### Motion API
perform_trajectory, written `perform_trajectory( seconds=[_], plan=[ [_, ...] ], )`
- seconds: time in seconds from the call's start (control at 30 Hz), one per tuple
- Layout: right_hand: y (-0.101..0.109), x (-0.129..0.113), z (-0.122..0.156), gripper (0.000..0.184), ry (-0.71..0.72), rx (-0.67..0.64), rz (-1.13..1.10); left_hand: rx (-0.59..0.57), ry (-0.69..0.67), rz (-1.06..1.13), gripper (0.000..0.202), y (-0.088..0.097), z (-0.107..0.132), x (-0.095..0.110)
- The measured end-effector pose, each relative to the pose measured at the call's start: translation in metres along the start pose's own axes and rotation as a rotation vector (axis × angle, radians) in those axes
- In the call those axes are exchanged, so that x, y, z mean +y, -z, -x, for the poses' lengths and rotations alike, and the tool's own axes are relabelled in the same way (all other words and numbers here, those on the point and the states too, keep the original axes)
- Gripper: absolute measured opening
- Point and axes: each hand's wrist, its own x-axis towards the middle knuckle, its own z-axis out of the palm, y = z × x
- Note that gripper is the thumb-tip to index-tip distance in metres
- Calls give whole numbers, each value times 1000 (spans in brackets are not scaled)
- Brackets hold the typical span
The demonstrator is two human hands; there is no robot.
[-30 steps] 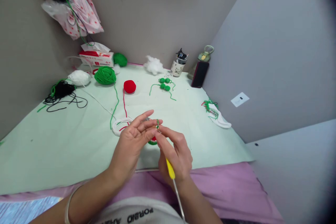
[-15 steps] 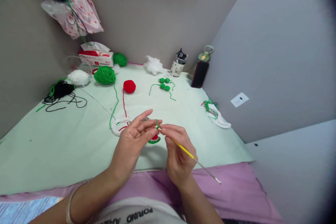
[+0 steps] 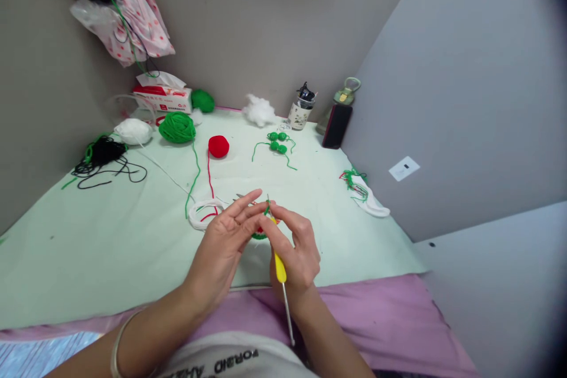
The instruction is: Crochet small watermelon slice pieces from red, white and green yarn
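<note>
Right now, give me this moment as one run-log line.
left hand: pinching red-green crochet piece | right hand: gripping yellow crochet hook, tip at green yarn | surface: pale green table

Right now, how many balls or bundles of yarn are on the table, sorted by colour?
Green: 2, the large green wound yarn ball and the smaller green yarn ball
Red: 1, the round red yarn ball
White: 1, the white yarn ball
Black: 1, the loose black yarn tangle
Total: 5
</note>
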Motion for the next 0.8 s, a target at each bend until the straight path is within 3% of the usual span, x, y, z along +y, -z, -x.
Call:
perform_trajectory(
  seconds=[0.17,0.4,0.63,0.8],
  plan=[
    [5,-3,-4,43,-184,27,-276,-7,26,54,47,0,-4,7],
    [17,-5,-14,29,-399,51,-485,-26,10,-53,66,2,-6,11],
    [23,-3,-20,23,-441,64,-590,-34,-18,-109,67,4,-7,13],
    [29,-2,-22,19,-553,89,-651,-71,-5,-146,60,6,-7,16]
  ],
)
